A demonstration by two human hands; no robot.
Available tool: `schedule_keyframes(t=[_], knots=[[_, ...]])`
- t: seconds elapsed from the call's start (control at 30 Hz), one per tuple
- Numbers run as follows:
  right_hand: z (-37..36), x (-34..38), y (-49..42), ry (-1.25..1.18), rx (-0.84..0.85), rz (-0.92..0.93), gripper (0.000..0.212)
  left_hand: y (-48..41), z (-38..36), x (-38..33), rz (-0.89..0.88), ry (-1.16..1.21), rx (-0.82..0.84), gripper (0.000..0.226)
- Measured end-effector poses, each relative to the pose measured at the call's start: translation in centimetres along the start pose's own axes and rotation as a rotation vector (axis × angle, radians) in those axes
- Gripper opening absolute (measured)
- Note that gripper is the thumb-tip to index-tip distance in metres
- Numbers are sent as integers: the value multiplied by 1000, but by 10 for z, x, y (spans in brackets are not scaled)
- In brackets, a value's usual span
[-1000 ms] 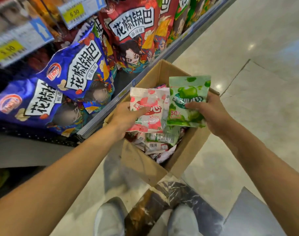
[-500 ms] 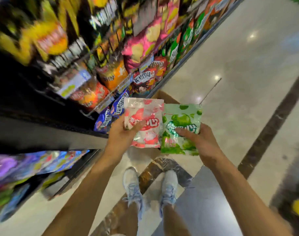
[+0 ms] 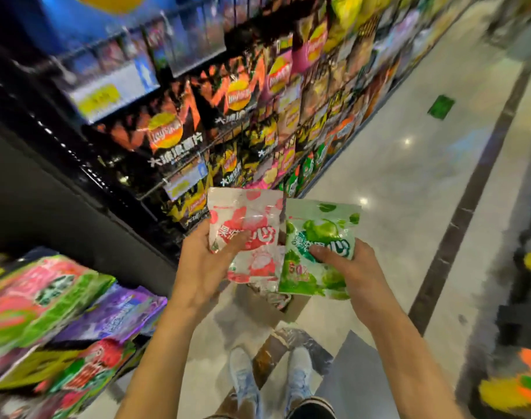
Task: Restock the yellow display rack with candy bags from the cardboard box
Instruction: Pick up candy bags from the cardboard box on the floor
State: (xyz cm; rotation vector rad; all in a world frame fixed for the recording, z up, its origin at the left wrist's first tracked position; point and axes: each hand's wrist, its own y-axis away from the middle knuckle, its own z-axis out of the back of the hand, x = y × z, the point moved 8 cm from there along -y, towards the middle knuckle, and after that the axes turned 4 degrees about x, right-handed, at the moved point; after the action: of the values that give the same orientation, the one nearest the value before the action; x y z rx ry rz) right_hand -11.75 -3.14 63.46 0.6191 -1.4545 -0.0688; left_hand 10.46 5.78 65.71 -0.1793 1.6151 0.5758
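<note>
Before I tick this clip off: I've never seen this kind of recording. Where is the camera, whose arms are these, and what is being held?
There is no machine here. The single picture comes from a wide-angle camera worn on a person's head, looking forward and down, so the two bare arms are the wearer's own. The left hand grips a pink-and-white candy bag, thumb across its front. The right hand grips a green candy bag the same way. The bags are held side by side above the tiled floor. Just beneath them a bit of brown cardboard box shows, mostly hidden. The wearer's shoes stand below. On the left, shelves of crisp bags line the aisle, with blurred colourful bags nearer.
</note>
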Motion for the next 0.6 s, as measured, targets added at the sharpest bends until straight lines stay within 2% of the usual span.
schedule_keyframes(t=[0.1, 0.33, 0.6], knots=[[-9, 22, 14, -16, 21, 48, 22, 18, 8, -16, 30, 42, -20, 23], [-24, 65, 36, 10, 153, 133, 17, 53, 28, -50, -48, -1, -131, 27], [-50, 102, 48, 57, 388, 171, 22, 112, 44, -81, -83, -19, -328, 27]])
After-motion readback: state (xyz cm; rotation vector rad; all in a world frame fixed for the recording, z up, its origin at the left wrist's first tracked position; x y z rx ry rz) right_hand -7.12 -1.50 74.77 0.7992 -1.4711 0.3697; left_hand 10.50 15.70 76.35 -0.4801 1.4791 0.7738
